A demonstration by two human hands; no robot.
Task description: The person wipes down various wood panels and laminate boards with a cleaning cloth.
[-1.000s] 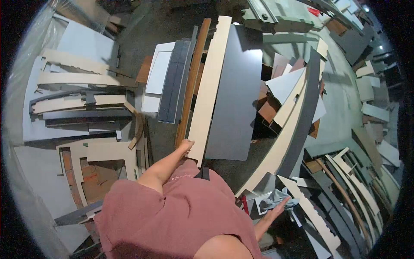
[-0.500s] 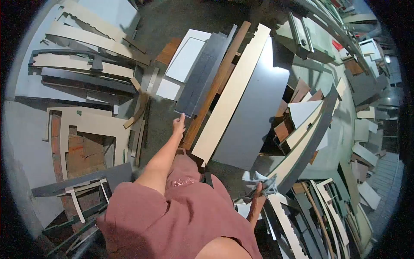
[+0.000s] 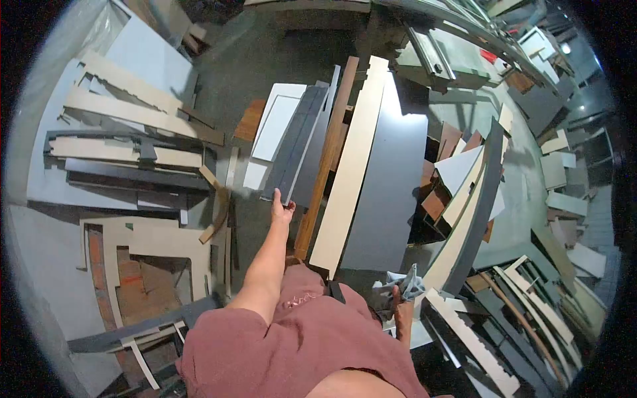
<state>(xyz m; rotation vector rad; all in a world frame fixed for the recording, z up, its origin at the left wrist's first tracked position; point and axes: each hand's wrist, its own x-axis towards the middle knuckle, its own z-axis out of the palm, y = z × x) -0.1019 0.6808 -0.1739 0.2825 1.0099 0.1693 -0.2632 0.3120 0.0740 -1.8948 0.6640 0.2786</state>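
Concrete floor (image 3: pixel 265 60) takes up most of the frame, strewn with cut board. We note a stack of beige and grey offcuts (image 3: pixel 126 152) at the left and a denser heap of scraps (image 3: pixel 531 265) down the right side.

Centre frame, a row of long pieces runs from the top toward the person, side by side. From right to left these are a large grey sheet (image 3: pixel 395 186), a long beige board (image 3: pixel 352 166) lying along the sheet's left edge, a narrow brown wooden strip (image 3: pixel 325 159) just beside that, then a dark grey panel (image 3: pixel 295 142). A white panel (image 3: pixel 275 119) lies partly under the dark grey panel's left edge.

Lower left lies a beige cut-out frame (image 3: pixel 159 239).

Left hand (image 3: pixel 282 207), centre frame, is stretched forward on a straight arm. Its fingers rest on the near end of the dark grey panel, and the rest of the panel stretches away from the hand toward the top of the frame. We cannot tell whether the fingers are clamped on the edge or only touching it.

Right hand (image 3: pixel 401 308), lower centre right, hangs low beside the body. It is closed around a crumpled grey cloth (image 3: pixel 401 286), which bunches out above the fist, near the lower corner of the grey sheet.
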